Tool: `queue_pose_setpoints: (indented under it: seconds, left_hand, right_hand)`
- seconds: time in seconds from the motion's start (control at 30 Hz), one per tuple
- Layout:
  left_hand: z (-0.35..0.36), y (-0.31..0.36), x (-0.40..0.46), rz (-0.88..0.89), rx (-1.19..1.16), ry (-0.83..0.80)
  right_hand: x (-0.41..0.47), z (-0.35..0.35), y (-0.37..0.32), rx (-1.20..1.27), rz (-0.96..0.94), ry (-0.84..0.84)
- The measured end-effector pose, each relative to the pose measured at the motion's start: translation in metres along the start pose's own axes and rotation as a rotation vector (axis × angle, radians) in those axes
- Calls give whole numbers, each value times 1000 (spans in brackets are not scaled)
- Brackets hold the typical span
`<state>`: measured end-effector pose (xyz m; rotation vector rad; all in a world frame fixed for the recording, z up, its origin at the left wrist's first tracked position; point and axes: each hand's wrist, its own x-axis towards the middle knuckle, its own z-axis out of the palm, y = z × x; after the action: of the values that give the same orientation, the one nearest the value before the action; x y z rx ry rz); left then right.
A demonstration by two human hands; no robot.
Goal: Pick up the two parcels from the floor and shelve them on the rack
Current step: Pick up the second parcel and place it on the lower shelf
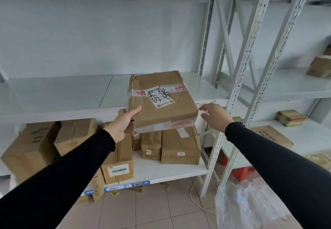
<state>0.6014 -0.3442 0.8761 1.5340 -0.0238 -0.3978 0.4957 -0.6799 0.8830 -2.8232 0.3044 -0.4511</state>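
1 parcel (162,101) gripped by left hand (123,119), underside hidden, possibly touching shelf (71,92), right hand (215,115) open

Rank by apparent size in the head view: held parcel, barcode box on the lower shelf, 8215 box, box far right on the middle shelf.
1. Held parcel, nearest, so inflated
2. 8215 box
3. Barcode box, close to the 8215 box, unsure
4. Far-right box, farthest, cropped

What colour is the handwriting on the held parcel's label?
Black, on a white label, seen in the head view.
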Motion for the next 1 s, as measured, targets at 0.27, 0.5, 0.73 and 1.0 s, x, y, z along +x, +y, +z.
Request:
queue_pose_setpoints:
  seconds: [0.27, 0.5, 0.73, 1.0]
  left_hand:
    - [17, 19, 105, -126, 20, -105]
    - [38, 32, 189, -105, 87, -118]
    - [53, 38, 232, 35, 206, -15]
    - [53, 48, 214, 228, 485, 10]
  right_hand:
    - [76, 12, 21, -30, 11, 4]
    - [153, 38, 58, 9, -25, -25]
    - [196, 60, 82, 77, -70, -57]
    - [198, 70, 92, 105, -95, -94]
